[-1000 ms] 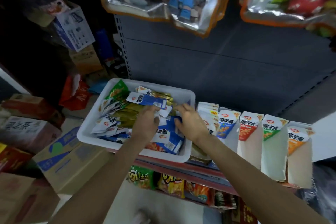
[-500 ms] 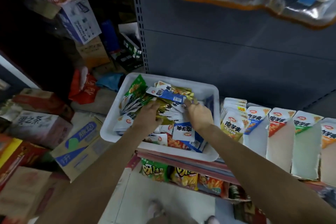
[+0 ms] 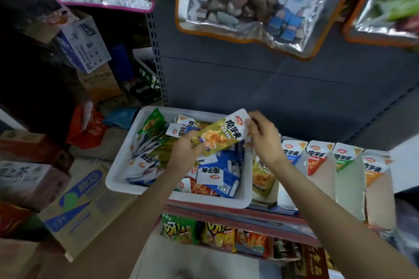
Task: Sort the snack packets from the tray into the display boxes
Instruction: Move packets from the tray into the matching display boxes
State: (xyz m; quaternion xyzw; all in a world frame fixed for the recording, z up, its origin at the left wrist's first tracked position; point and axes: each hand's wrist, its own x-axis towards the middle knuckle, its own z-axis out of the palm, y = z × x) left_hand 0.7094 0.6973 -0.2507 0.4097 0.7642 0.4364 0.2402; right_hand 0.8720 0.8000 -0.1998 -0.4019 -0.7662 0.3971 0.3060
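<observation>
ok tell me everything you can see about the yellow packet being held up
The yellow packet is a flat, glossy pouch, olive-gold with a white top corner bearing a red logo, dark characters and a picture of pale food strips. It is held tilted above the white tray, white end up and to the right. The right hand pinches that end; the left hand grips the lower end. It looks sealed.

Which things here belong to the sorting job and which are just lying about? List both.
Job:
- yellow packet, held above the tray by left hand and right hand
- white tray of mixed packets
- display boxes to its right

Lying about:
- cardboard cartons on the left
- hanging toy bags
- chip bags on the lower shelf
</observation>
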